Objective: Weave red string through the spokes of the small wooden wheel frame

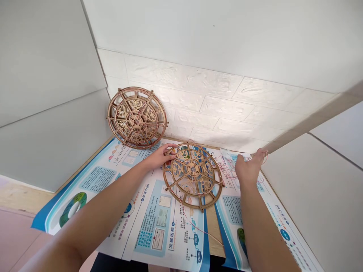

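Note:
A round, openwork brown frame [193,170] with spokes and scroll cut-outs stands tilted over the printed sheets. My left hand [162,155] grips its upper left rim, fingers closed around the edge. Thin pinkish wire [227,166] lies in loose tangles to the right of the frame, and a strand also trails across its front and down toward the near edge. At the right, my right hand [250,166] is raised, with a loop of the wire at its fingertips; part of the fingers is hidden by the hand itself.
Several similar round frames, or one wound with copper-coloured wire [136,121], lean against the white brick-patterned wall [187,96] at back left. Printed blue-and-white sheets [119,189] cover the wooden surface. Grey panels [53,139] enclose both sides.

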Tool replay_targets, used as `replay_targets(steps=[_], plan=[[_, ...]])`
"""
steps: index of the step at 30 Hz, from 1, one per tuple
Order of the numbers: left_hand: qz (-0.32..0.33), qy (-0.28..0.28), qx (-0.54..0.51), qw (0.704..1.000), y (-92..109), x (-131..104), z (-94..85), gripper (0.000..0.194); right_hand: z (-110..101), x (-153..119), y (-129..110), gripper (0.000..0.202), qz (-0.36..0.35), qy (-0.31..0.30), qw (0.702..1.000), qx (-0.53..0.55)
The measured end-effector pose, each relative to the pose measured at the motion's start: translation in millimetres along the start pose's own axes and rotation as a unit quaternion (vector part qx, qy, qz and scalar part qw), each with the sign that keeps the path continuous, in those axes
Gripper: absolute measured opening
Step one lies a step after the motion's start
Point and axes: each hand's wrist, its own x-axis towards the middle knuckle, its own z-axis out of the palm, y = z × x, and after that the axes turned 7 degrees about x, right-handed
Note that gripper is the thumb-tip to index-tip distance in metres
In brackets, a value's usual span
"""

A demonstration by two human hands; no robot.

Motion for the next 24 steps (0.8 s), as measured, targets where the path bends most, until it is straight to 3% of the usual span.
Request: replay_targets(steps=[5, 11, 15, 19, 24], plan=[[-0.006, 0.015, -0.009, 1.0, 1, 1, 0.6, 0.055, 3, -2, -8, 0.091, 0.057, -0.037, 0.996, -0.052], [0.021, 0.054, 0.022, 0.998, -6, 4, 3.1, 0.054, 23, -7, -8, 0.09, 0.105, -0.149, 0.971, -0.154], [0.051, 0.077, 0.121, 0.988, -14, 6, 6.3, 0.064, 29, -12, -11, 0.088, 0.124, -0.205, 0.945, -0.222], [0.106, 0.101, 0.256, 0.955, -17, 3, 8.8, 0.064, 29, -13, -12, 0.085, 0.12, -0.212, 0.935, -0.257], [0.104, 0.073, 0.371, 0.92, -10, -6, 15.8, 0.068, 30, -12, -7, 0.082, 0.108, -0.214, 0.931, -0.276]])
